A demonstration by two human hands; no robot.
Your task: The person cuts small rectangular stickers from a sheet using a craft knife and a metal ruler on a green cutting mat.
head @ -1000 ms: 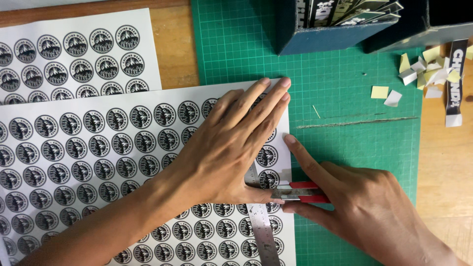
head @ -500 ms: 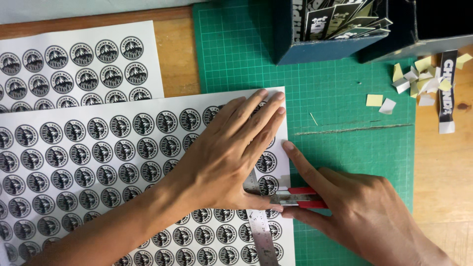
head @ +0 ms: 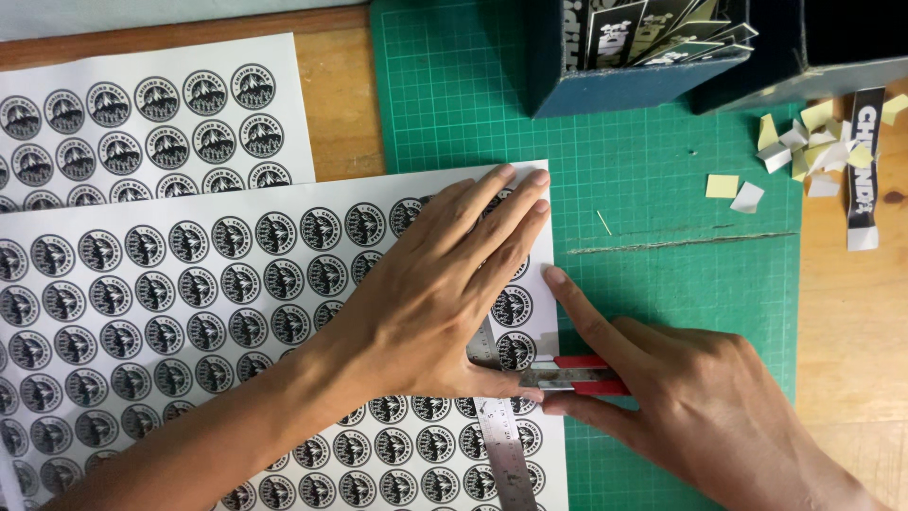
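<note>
A white sheet (head: 189, 312) printed with rows of round black stickers lies across the wooden table and onto a green cutting mat (head: 662, 189). My left hand (head: 445, 284) presses flat on a steel ruler (head: 501, 445) that runs along the sheet's right side. Most of the ruler is hidden under the palm. My right hand (head: 690, 407) grips a red and silver utility knife (head: 572, 376), forefinger stretched along it, blade against the ruler's edge.
A second sticker sheet (head: 151, 118) lies at the upper left. Two dark blue boxes (head: 643, 57) with black cards stand at the mat's top edge. Yellow and white paper scraps (head: 804, 142) and a black strip (head: 863, 161) lie at the right.
The view has shifted slightly, so everything sits a little lower in frame. Both hands hold the same pose on ruler and knife.
</note>
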